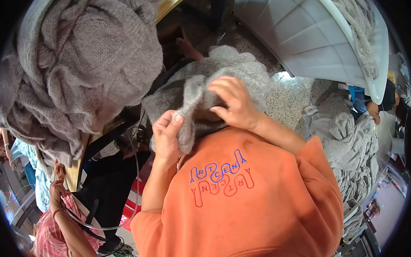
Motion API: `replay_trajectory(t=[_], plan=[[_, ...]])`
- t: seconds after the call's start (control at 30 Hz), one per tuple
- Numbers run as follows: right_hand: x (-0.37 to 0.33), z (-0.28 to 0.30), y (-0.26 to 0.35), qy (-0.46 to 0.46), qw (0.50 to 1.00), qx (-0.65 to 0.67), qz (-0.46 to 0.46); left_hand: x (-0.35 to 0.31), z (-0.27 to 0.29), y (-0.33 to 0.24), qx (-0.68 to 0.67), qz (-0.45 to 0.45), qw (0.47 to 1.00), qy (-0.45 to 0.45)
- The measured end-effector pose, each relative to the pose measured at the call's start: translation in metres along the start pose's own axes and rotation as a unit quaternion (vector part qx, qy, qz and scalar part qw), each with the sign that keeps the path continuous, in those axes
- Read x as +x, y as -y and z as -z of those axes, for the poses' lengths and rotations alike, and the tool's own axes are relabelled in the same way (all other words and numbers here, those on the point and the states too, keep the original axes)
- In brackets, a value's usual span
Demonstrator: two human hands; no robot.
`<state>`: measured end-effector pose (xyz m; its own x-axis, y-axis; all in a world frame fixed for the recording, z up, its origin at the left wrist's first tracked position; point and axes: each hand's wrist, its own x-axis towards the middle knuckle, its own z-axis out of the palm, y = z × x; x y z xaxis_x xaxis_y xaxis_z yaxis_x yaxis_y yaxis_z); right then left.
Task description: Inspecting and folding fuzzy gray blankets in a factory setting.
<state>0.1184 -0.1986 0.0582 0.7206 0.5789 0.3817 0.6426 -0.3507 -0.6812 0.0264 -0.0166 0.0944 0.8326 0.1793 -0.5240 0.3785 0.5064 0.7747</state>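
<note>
A fuzzy grey knitted piece (pixel 248 66) lies bunched across my lap, with a narrow folded strip of it raised in the middle. My left hand (pixel 167 131) is closed on the lower part of this strip, thumb pressed on top against the bent fingers. At the strip's upper right is my right hand (pixel 236 102), its fingers curved and its fingertips on or against the knit. The right thumb stands apart from those fingers, leaving a gap. What lies beneath the right fingertips is hidden.
A big heap of grey knit (pixel 108 48) covers a wooden-edged table (pixel 75 174) at left. A white plastic bin (pixel 304 32) holding knit stands at upper right. More grey knit (pixel 341 133) is piled at right. A co-worker's hand (pixel 56 186) touches cloth at lower left.
</note>
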Motion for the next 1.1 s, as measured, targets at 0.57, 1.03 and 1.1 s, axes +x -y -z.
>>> replay_trajectory(t=[0.57, 1.03, 1.1], plan=[[-0.021, -0.012, -0.040, -0.067, 0.994, -0.033, 0.080, -0.001, 0.015, 0.002, 0.239, 0.027, 0.970, -0.023], [0.007, 0.025, 0.027, 0.092, 0.955, 0.180, 0.216, 0.003, -0.002, -0.011, 0.161, -0.044, 0.980, 0.111], [0.010, 0.018, 0.031, 0.076, 0.940, 0.187, 0.275, 0.006, -0.010, -0.011, 0.209, -0.162, 0.953, 0.150]])
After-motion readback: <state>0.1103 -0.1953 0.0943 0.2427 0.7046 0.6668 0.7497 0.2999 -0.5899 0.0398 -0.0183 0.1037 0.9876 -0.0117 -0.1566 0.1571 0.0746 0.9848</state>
